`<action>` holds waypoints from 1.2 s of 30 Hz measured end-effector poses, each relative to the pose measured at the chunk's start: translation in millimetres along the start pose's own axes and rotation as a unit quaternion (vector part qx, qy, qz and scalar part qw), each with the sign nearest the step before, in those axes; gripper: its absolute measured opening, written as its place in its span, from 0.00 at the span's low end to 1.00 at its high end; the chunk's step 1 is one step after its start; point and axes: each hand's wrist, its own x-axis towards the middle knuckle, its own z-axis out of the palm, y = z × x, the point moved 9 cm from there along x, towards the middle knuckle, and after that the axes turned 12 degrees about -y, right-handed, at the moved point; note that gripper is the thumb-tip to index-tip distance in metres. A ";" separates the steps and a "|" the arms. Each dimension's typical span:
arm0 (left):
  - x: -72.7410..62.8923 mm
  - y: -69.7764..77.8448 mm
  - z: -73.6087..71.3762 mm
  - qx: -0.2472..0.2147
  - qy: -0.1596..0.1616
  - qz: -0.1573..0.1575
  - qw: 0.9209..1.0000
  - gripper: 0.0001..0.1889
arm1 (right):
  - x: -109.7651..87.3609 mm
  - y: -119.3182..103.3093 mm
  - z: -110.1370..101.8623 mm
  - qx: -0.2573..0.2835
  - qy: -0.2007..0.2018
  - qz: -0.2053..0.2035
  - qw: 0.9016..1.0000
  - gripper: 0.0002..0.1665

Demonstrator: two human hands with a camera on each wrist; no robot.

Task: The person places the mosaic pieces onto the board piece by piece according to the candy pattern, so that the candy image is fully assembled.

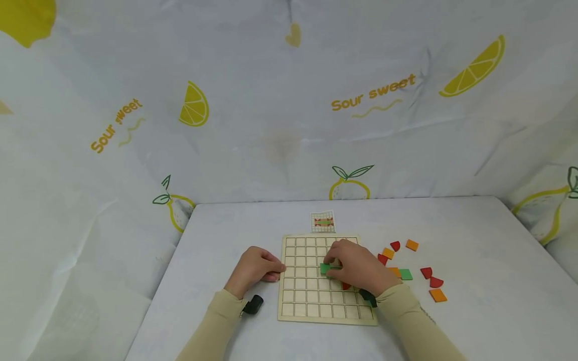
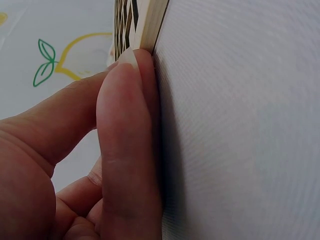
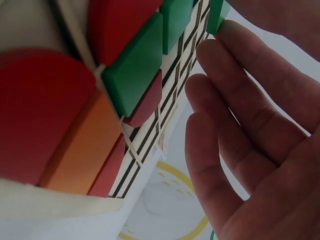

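A square wooden grid board [image 1: 300, 297] lies on the white table. At its left edge my left hand [image 1: 257, 265] pinches the rim between thumb and fingertip, close up in the left wrist view. Over the board's middle, my right hand [image 1: 361, 265] pinches a green square tile [image 1: 324, 269] between thumb and index finger. Its other fingers are spread in the right wrist view. That view also shows a green tile [image 3: 134, 65], an orange tile [image 3: 82, 145] and a red rounded piece [image 3: 40, 110] sitting on the grid, partly hidden in the head view.
Behind the board lies a small pattern card [image 1: 322, 221]. Loose pieces are scattered right of the board: a green square [image 1: 406, 274], an orange square [image 1: 437, 295], a red rounded piece [image 1: 426, 273] and several others. A white printed cloth [image 1: 271, 125] hangs behind the table.
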 end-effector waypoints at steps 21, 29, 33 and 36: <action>1.4 0.4 0.0 0.004 -0.002 -0.001 1.000 0.11 | 4.2 -0.8 9.3 -0.029 -0.004 -0.011 1.000 0.09; 1.5 1.0 -0.9 0.006 0.001 -0.005 1.000 0.11 | 5.7 -2.0 9.6 -0.038 -0.006 -0.010 0.999 0.09; 1.9 0.7 -0.9 0.006 0.003 -0.007 1.000 0.10 | 5.4 -3.5 9.7 -0.038 -0.009 -0.007 0.999 0.09; 1.6 0.2 -0.6 0.002 0.001 -0.008 1.000 0.10 | 5.5 -3.9 10.4 -0.043 -0.009 -0.004 0.999 0.09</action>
